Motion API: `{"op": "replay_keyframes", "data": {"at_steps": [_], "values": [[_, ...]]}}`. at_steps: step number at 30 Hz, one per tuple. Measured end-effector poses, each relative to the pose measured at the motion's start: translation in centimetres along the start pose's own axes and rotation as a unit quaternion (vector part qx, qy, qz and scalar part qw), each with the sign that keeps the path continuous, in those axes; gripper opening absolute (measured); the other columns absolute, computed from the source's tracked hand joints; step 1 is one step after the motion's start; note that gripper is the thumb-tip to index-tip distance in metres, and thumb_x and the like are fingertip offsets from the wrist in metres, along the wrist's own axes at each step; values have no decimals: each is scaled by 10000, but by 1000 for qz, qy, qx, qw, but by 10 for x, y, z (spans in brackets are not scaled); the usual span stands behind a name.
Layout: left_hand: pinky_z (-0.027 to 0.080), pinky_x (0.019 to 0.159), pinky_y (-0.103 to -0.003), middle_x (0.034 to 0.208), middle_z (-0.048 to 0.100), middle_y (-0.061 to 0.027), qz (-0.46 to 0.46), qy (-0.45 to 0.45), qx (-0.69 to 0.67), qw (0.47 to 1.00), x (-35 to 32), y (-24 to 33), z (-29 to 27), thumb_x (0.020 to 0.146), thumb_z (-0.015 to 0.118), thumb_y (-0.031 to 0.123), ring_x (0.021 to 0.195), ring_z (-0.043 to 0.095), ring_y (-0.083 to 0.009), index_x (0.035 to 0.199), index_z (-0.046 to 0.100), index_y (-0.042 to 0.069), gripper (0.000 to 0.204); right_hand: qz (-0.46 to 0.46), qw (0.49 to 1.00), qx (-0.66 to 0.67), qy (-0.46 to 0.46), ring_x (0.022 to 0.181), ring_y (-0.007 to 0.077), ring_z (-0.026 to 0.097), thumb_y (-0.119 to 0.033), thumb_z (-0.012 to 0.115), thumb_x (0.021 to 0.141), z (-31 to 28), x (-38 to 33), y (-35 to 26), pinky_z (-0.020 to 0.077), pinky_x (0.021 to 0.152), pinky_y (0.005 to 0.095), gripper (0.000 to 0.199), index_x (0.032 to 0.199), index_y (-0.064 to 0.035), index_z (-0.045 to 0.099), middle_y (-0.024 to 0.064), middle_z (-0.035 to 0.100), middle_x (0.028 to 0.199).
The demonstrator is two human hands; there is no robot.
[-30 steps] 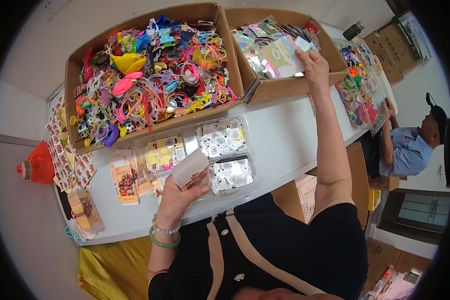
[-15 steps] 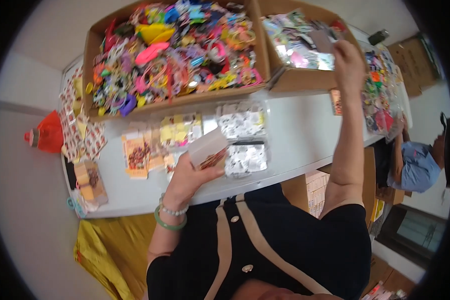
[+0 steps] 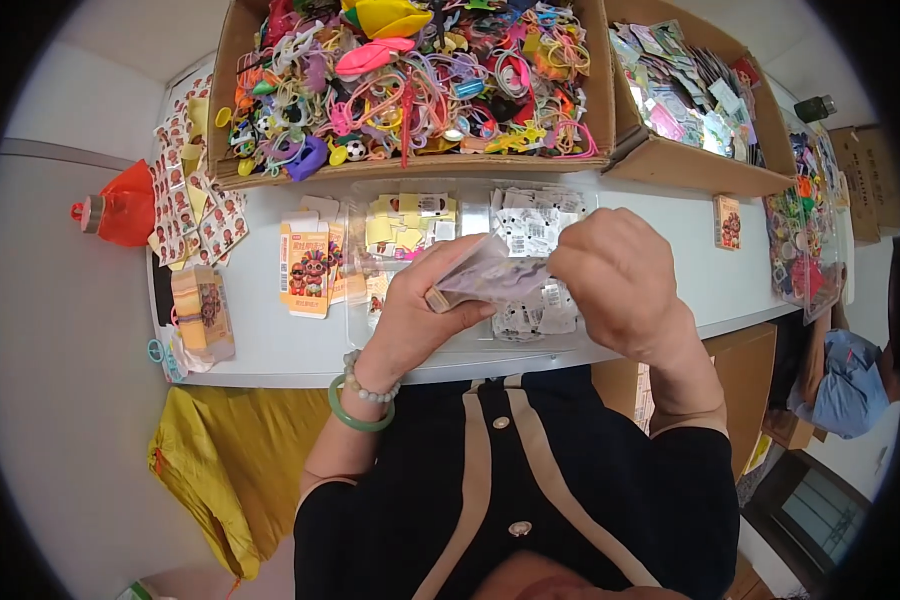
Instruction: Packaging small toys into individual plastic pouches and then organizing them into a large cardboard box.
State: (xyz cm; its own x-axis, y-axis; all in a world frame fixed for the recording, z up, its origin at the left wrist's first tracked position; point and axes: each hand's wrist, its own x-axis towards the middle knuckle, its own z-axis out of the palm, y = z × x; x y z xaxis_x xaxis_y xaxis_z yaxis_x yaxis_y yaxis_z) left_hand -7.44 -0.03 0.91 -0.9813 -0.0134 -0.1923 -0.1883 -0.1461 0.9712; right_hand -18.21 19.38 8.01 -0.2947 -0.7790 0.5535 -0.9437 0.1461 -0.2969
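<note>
Over the front part of the table, my left hand (image 3: 410,310) is closed around a small paper box (image 3: 462,268) with a white inside. Close on its right, my right hand (image 3: 625,285) is curled, its fingertips pinching the end of a shiny purplish card (image 3: 505,280). The card's other end meets the box; whether it is inside I cannot tell. Below the hands is a clear plastic tray (image 3: 440,343) with small yellow packets (image 3: 400,225) on the left and white printed packets (image 3: 535,220) on the right.
A carton (image 3: 420,168) of colourful trinkets stands at the back, beside a carton (image 3: 705,178) of shiny cards. Flat orange boxes (image 3: 307,270) lie left of the tray; another orange box (image 3: 728,222) lies right. Sticker sheets (image 3: 175,165) lie far left. A person (image 3: 845,385) is at the far right.
My right hand has come back from the card carton to my left hand, now with a shiny card. My left hand still holds the small box. The view has shifted.
</note>
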Motion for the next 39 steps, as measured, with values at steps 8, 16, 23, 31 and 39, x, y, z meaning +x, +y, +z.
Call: {"op": "replay_keyframes", "data": {"at_steps": [8, 16, 23, 31, 39], "values": [[469, 868, -299, 1108, 596, -98, 103, -4, 148, 984, 2, -4, -2, 648, 753, -10, 1020, 583, -216, 1199, 556, 40, 587, -97, 984, -147, -22, 642, 169, 517, -108, 609, 550, 7, 3, -24, 400, 539, 271, 243, 784, -44, 587, 57, 525, 789], [455, 877, -287, 1092, 597, -92, 144, 9, 212, 967, 1, -9, -4, 673, 748, -7, 1016, 572, -185, 1191, 565, 36, 551, -67, 981, -152, -104, 638, 162, 485, -110, 605, 563, -1, 10, -34, 393, 555, 274, 203, 757, -68, 559, 32, 451, 715], [464, 878, -298, 1105, 602, -88, 120, -64, 191, 972, -2, -4, -9, 657, 751, -28, 1012, 579, -185, 1189, 571, 42, 566, -24, 986, -110, -125, 633, 176, 476, -99, 595, 590, -1, 12, -33, 399, 568, 296, 197, 776, -65, 540, 37, 396, 696], [446, 906, -279, 1113, 618, -66, -65, -190, -4, 980, -3, -11, -29, 651, 749, -37, 1022, 579, -162, 1239, 546, 65, 631, -30, 988, -25, -148, 644, 177, 478, -104, 592, 582, -1, 21, -38, 401, 569, 300, 213, 785, -60, 544, 39, 406, 697], [433, 926, -279, 1123, 627, -58, -61, -159, 41, 985, -4, -15, -29, 670, 727, -54, 1037, 558, -128, 1242, 535, 36, 610, -51, 977, -89, -185, 633, 184, 487, -108, 603, 583, 12, 16, -44, 408, 560, 295, 211, 778, -52, 545, 35, 431, 697]]}}
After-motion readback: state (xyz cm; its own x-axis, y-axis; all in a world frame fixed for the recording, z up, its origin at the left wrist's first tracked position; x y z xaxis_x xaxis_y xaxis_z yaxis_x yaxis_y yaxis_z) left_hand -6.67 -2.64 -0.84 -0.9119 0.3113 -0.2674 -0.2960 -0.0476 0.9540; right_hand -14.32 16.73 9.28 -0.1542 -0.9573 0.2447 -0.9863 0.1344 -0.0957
